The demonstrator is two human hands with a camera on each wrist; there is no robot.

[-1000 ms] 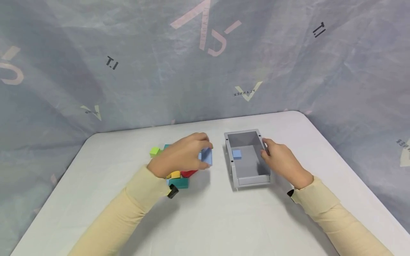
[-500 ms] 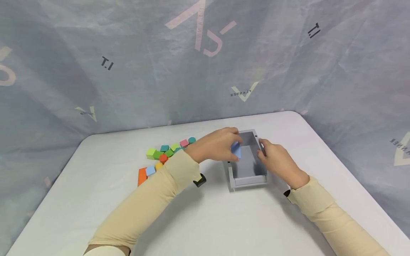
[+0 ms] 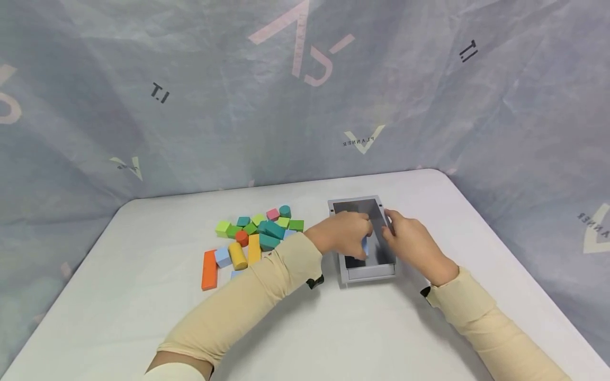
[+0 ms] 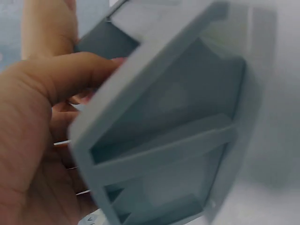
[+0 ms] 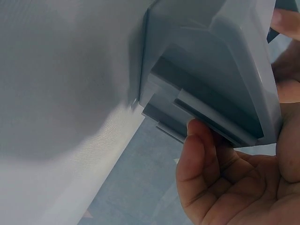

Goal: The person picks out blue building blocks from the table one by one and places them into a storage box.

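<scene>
Head view is showing, at the left, an orange block (image 3: pixel 209 271) lying on the white table (image 3: pixel 133 301). Just right of it, a yellow cylinder (image 3: pixel 238 256) and a teal block (image 3: pixel 269 242) are sitting in a loose cluster, probably kept beside the grey bin (image 3: pixel 370 272) for easy reach. Farther right, the left hand (image 3: pixel 345 231) is pinching a blue block (image 3: pixel 365 247) between thumb and fingers inside the bin; whether the block is touching the floor, I cannot tell. Rightmost, the right hand (image 3: pixel 412 241) is gripping the bin's right wall, apparently steadying it, so the blue block is lying between both hands, nearer the left.
</scene>
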